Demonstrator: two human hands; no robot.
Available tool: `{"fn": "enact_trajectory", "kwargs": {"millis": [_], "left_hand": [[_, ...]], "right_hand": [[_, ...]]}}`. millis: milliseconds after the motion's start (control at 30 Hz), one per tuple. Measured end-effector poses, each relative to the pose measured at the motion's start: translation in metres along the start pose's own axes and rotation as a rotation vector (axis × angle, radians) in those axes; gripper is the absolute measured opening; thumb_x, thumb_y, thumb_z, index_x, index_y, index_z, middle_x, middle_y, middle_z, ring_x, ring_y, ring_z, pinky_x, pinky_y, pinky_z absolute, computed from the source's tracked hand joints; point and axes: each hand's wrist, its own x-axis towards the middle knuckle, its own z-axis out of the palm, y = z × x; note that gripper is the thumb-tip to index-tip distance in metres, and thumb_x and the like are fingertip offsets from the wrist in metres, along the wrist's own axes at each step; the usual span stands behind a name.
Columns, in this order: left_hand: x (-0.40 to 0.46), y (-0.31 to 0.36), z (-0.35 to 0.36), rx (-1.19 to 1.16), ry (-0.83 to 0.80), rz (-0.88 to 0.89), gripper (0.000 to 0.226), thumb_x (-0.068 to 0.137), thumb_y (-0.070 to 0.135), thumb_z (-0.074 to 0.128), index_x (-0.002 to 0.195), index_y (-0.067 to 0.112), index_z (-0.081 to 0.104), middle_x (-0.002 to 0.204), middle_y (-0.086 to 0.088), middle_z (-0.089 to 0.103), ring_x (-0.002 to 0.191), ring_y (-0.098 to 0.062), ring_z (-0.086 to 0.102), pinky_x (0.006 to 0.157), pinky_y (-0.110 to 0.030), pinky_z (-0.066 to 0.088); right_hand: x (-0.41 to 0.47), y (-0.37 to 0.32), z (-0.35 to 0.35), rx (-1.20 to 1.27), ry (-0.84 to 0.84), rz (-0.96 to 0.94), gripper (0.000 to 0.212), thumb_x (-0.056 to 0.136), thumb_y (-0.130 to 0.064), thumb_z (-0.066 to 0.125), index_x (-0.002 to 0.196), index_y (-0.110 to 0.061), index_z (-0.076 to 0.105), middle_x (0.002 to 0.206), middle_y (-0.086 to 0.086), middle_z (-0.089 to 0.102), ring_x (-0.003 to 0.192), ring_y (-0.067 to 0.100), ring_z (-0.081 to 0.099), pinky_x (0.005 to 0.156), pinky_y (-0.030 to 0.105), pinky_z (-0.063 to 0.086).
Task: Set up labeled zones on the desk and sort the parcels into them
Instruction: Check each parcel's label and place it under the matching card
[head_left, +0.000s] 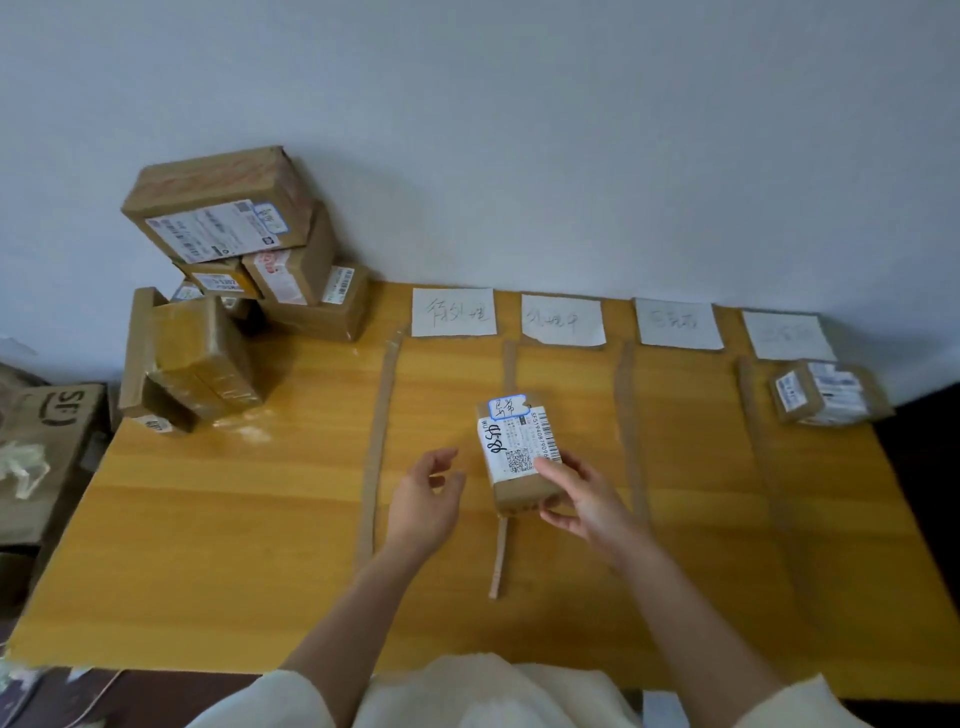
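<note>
At the centre of the frame a small brown parcel (519, 457) with a white shipping label lies across a tape strip (506, 415) on the yellow tabletop (234, 519). The right hand (576, 493) grips its near right corner, thumb beneath; the left hand (428, 493) hovers just left, fingers loosely apart, holding nothing. Four paper zone labels (452, 318) line the far edge. Stacked parcels (234, 291) fill the upper left; another parcel (826, 392) sits far right.

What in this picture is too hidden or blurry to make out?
Head view:
- Far-right paper sign: writing too faint to read.
- Parcel in the right hand: small label print blurred; near end covered by fingers.
- Parcel pile: lower boxes hidden behind front ones.
- Box on the floor: cut off by the left edge.
</note>
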Motion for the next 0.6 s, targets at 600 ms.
{"fn": "enact_trajectory", "kwargs": {"millis": [600], "left_hand": [[-0.037,0.085,0.218,0.468,-0.296,0.11,0.041,0.095,0.039,0.051,0.135,0.029,0.049,0.14,0.002,0.05,0.119,-0.018,0.055,0.081,-0.031,0.051]], "right_hand": [[-0.018,0.003,-0.281,0.328,0.495,-0.039,0.051,0.078,-0.047,0.073,0.122,-0.024,0.061,0.119,0.007,0.067,0.11,0.027,0.062,0.092,0.041,0.052]]}}
